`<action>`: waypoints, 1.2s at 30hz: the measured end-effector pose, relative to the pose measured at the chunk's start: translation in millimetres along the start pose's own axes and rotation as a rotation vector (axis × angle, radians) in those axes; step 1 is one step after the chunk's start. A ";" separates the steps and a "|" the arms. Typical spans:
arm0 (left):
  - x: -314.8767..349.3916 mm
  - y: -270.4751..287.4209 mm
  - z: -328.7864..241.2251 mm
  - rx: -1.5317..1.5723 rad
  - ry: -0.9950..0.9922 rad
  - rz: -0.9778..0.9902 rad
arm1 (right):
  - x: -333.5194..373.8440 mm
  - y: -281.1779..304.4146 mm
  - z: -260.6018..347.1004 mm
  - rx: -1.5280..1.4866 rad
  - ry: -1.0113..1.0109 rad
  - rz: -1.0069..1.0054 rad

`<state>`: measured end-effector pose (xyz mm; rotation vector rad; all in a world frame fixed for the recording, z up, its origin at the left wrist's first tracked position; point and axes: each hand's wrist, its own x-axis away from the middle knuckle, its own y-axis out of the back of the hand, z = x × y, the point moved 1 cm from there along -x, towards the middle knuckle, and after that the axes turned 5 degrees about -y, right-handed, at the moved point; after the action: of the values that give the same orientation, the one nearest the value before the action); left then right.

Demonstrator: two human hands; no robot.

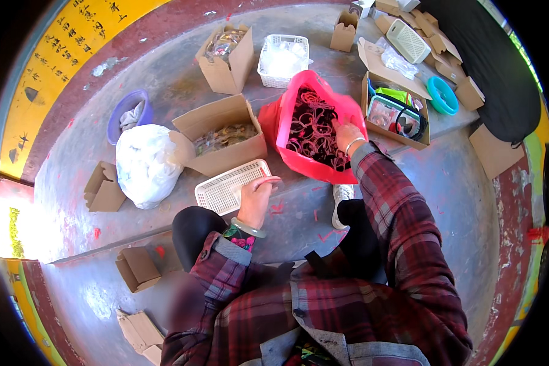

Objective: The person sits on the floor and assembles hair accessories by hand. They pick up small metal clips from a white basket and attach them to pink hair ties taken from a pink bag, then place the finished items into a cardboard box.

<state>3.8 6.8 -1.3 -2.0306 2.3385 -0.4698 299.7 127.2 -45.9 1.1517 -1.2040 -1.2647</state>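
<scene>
A red plastic bag [311, 172] stands wide open in front of me, filled with dark pieces and thin pink loops [311, 125] whose kind I cannot make out. My right hand [348, 135] reaches in over its right side, fingers stretched onto the pieces. Left of the bag, my left hand [254, 201], with a pale bangle [248, 229] at the wrist, is closed above the right end of a cream plastic basket [216, 198]. A pinkish-red bit shows at its fingertips, too small to name. A cardboard box [232, 160] with small wrapped items stands just behind the basket.
Farther back stand another filled box [235, 70] and a white basket [283, 76] with clear plastic. Right of the bag is a box of mixed goods [396, 131], near a teal basin [443, 96]. To the left sit a stuffed white bag [147, 168] and a purple basin [145, 113].
</scene>
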 end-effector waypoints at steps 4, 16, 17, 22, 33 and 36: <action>0.1 0.9 2.0 -0.025 0.003 0.031 | -8.7 9.0 2.5 -0.174 -0.041 0.011; -0.5 -3.5 0.1 -0.070 0.021 0.095 | 33.8 -16.0 66.7 -0.076 0.409 0.463; -0.3 -3.7 1.0 -0.072 0.023 0.092 | 39.8 -16.9 72.1 -0.044 0.450 0.506; 0.3 -2.9 -0.3 -0.101 0.023 0.103 | 37.4 -5.9 90.2 -0.016 0.496 0.455; 2.6 -4.4 -3.9 -0.115 0.054 0.120 | -4.0 -48.2 57.1 -0.160 -0.080 0.116; 0.8 -3.0 -2.1 -0.139 0.048 0.123 | -15.2 -42.2 52.2 -0.257 -0.083 0.170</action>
<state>6.2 6.1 1.5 -1.9332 2.5734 -0.3657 246.2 144.7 -85.5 0.8010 -1.1358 -1.3032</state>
